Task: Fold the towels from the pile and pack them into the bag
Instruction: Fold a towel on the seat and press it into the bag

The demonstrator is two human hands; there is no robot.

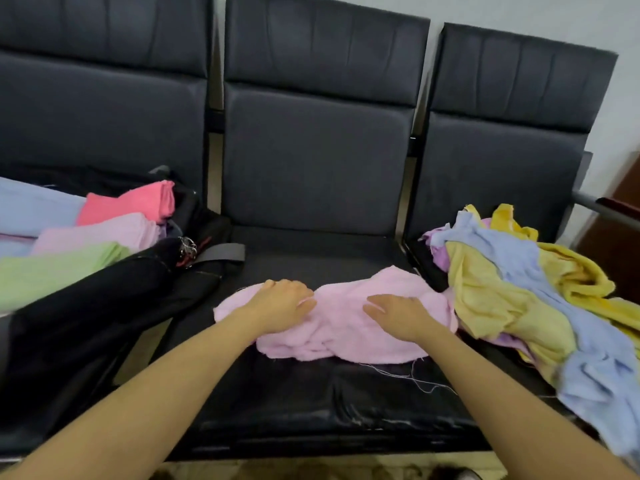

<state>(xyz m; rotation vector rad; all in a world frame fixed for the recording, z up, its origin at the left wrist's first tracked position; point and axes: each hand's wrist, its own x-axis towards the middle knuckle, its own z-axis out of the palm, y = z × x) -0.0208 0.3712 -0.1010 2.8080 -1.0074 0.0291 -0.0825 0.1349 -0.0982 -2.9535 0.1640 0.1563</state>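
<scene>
A crumpled pale pink towel point(346, 327) lies on the middle seat point(311, 403) of a dark bench. My left hand point(282, 303) rests on its left part with fingers loosely bent. My right hand point(398, 315) lies flat on its right part, fingers pointing left. On the right seat sits the pile of unfolded towels point(526, 299) in yellow, light blue and purple. On the left seat a black bag point(104, 306) lies open, holding folded towels: green point(52, 271), pale pink point(100, 233), bright pink point(131, 202) and light blue point(31, 206).
The three padded backrests point(318, 140) rise close behind the seats. A metal armrest point(588, 202) and a brown wooden piece of furniture point(620, 237) stand at the far right. Loose threads point(415, 375) trail from the pink towel. The bag's grey strap point(221, 252) reaches onto the middle seat.
</scene>
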